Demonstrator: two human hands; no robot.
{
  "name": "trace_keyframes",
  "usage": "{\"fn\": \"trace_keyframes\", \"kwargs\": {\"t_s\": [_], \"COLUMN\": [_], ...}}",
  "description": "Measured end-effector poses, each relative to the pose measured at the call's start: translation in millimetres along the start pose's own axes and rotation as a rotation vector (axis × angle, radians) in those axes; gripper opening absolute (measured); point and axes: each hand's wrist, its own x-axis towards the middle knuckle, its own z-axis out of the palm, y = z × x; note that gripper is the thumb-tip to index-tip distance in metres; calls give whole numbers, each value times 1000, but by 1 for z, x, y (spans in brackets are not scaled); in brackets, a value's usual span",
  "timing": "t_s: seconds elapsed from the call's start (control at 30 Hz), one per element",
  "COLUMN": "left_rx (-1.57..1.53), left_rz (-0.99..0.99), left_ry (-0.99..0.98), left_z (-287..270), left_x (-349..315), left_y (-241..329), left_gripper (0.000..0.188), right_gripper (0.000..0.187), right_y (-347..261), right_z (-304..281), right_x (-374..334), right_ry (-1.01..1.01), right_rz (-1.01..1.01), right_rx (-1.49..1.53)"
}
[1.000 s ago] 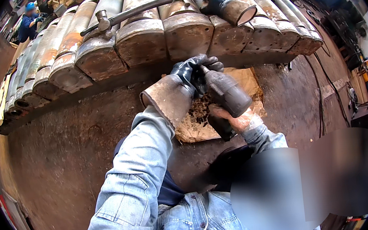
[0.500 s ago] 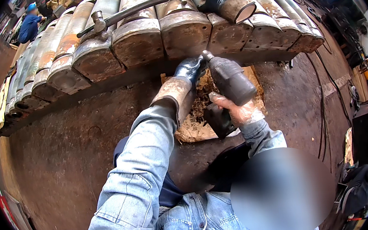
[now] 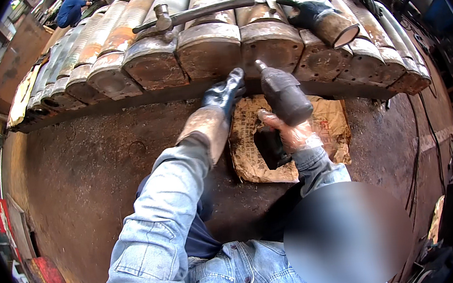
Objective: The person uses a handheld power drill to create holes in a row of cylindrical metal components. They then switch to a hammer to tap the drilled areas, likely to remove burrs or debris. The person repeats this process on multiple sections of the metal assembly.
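In my right hand, which wears a thin clear glove, I grip a dark cordless impact wrench. Its nose points up toward the flanged end of a rusty metal cylinder. My left hand, in a black-coated work glove with a dirty tan cuff, is just left of the wrench's nose, apart from it. Its fingers are closed together; whatever they hold, if anything, is hidden. Ahead of both hands stretches a row of such cylinders lying side by side. A hammer rests across their tops.
A spare black-and-tan glove lies on the cylinders to the right. Below the wrench, a crumpled brown paper sack is on the brown floor. Cables run along the right. Far left, a person in blue crouches.
My left hand has drawn away from the wrench's nose, leaving a gap between them. The view has shifted left, so the cylinders and sack appear farther right. My right hand still grips the wrench.
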Motion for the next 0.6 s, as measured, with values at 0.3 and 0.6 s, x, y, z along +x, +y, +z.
{"fn": "trace_keyframes", "kwargs": {"t_s": [0.3, 0.6], "left_rx": [-463, -729], "left_rz": [318, 502], "left_ry": [108, 93], "left_z": [-108, -160], "left_x": [-40, -50], "left_y": [58, 77], "left_gripper": [60, 63], "right_gripper": [60, 46], "right_y": [9, 38], "right_z": [89, 170], "right_x": [34, 51], "right_ry": [-172, -190], "right_rz": [-80, 372], "right_rx": [-113, -234]}}
